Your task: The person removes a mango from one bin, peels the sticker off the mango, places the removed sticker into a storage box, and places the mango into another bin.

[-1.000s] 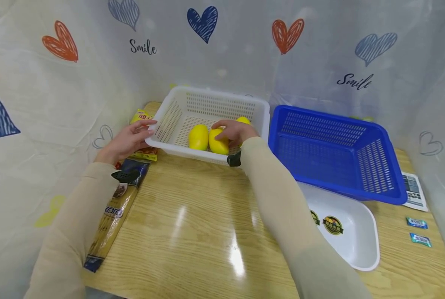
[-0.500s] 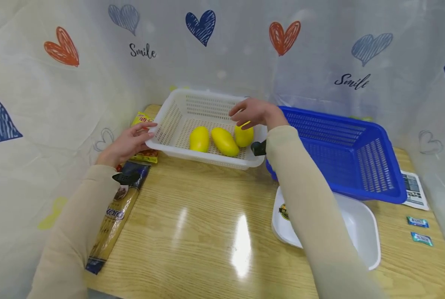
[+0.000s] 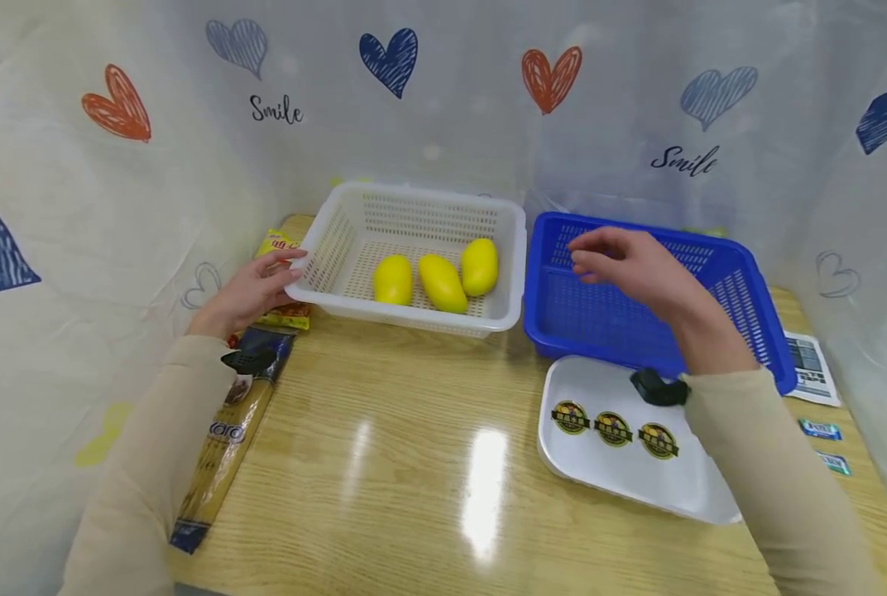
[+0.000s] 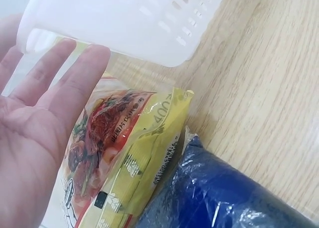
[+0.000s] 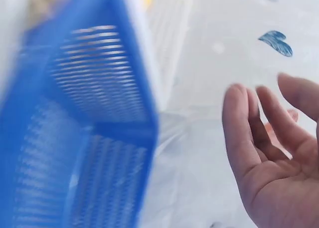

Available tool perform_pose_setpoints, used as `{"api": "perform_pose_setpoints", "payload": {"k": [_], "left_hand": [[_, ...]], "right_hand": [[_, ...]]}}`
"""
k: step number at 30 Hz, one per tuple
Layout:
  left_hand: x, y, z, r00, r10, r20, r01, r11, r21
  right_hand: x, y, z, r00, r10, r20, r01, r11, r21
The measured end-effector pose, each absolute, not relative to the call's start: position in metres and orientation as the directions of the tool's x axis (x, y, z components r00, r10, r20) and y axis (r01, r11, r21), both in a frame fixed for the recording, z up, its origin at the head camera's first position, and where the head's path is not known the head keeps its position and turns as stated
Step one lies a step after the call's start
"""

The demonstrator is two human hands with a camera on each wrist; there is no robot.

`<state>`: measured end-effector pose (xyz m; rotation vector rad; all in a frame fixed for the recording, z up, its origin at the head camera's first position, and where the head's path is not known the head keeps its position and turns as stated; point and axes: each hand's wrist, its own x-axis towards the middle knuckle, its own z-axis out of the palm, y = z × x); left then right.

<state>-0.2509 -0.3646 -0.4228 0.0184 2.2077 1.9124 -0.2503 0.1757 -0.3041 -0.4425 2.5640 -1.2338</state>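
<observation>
A white plastic basket at the back of the table contains three yellow mangoes: a left one, a tilted middle one and a right one. My left hand touches the basket's left rim; the left wrist view shows its fingers nearly straight against the rim's underside. Above the blue basket, my right hand hovers with loosely bent fingers and nothing in them. In the right wrist view the blue basket is blurred, apart from the hand.
Below the blue basket lies a white tray with three round stickers. At left are a yellow food packet and a long pasta packet. Two small blue wrapped sweets, one marked here, lie at right beside a printed packet.
My right hand has left the mangoes and moved right, from the white basket to above the blue one. The middle mango now lies tilted against the right one. My left hand stays at the rim.
</observation>
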Motion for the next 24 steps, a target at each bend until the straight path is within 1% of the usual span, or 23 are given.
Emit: {"api": "perform_pose_setpoints", "payload": {"k": [4,8,12,15,16,19,22,24], "left_hand": [[-0.250,-0.366,-0.425,-0.973,0.157,-0.168,-0.146,0.142,0.979],[-0.249,-0.367,-0.425,-0.975,0.156,-0.159,-0.138,0.135,0.981],[-0.249,-0.370,-0.422,-0.976,0.166,-0.137,-0.119,0.114,0.986],[-0.248,-0.373,-0.421,-0.976,0.177,-0.130,-0.112,0.109,0.988],[-0.247,-0.374,-0.420,-0.975,0.179,-0.131,-0.111,0.118,0.987],[-0.246,-0.374,-0.417,-0.977,0.159,-0.142,-0.110,0.193,0.975],[-0.244,-0.368,-0.408,-0.990,0.090,-0.109,-0.070,0.360,0.930],[-0.241,-0.362,-0.400,-0.998,0.025,-0.052,-0.033,0.476,0.879]], "right_hand": [[-0.209,0.212,-0.338,-0.951,-0.307,-0.039,-0.129,0.505,-0.853],[-0.169,0.241,-0.365,-0.964,-0.265,-0.010,-0.102,0.407,-0.908],[-0.138,0.263,-0.378,-0.970,-0.241,0.039,-0.096,0.229,-0.969],[-0.125,0.275,-0.383,-0.969,-0.232,0.088,-0.114,0.103,-0.988],[-0.122,0.279,-0.384,-0.969,-0.227,0.101,-0.123,0.085,-0.989],[-0.117,0.289,-0.387,-0.971,-0.206,0.123,-0.140,0.070,-0.988],[-0.116,0.298,-0.388,-0.977,-0.169,0.131,-0.146,0.083,-0.986],[-0.118,0.304,-0.387,-0.980,-0.149,0.136,-0.154,0.119,-0.981]]}}
